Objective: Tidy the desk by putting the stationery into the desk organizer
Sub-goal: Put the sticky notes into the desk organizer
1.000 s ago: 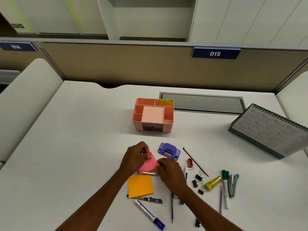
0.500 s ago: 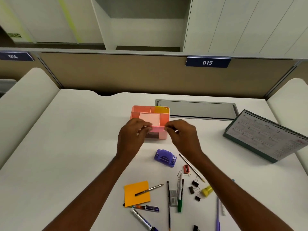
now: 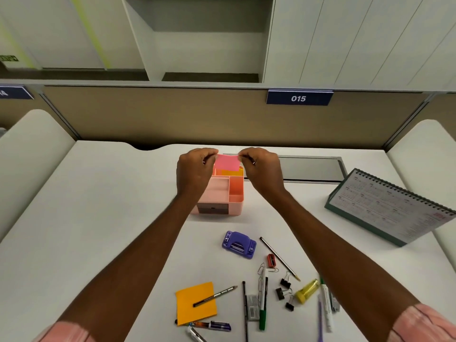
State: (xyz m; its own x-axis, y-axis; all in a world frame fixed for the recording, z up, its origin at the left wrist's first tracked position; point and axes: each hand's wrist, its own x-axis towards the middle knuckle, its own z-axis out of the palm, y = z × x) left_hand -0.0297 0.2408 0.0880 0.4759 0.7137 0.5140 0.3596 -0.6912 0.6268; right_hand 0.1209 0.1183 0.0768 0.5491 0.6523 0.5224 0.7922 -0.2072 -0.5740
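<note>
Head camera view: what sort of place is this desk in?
Most likely a shared office or study room: a numbered plate reading 015 sits on the partition behind the white desk, storage cabinets line the wall beyond, and a desk calendar stands at the right.

Left grip [image 3: 195, 170]: was held up ahead of the body, back of the hand toward the camera, fingers curled, thumb and fingertips pinching the upper left corner of a pink note [image 3: 227, 162].
Right grip [image 3: 262, 169]: was level with the left, near it, pinching the note's upper right corner likewise.
Left arm [image 3: 128, 262]: stretched forward, forearm bare.
Right arm [image 3: 340, 248]: stretched forward, forearm bare, angled inward.
</note>
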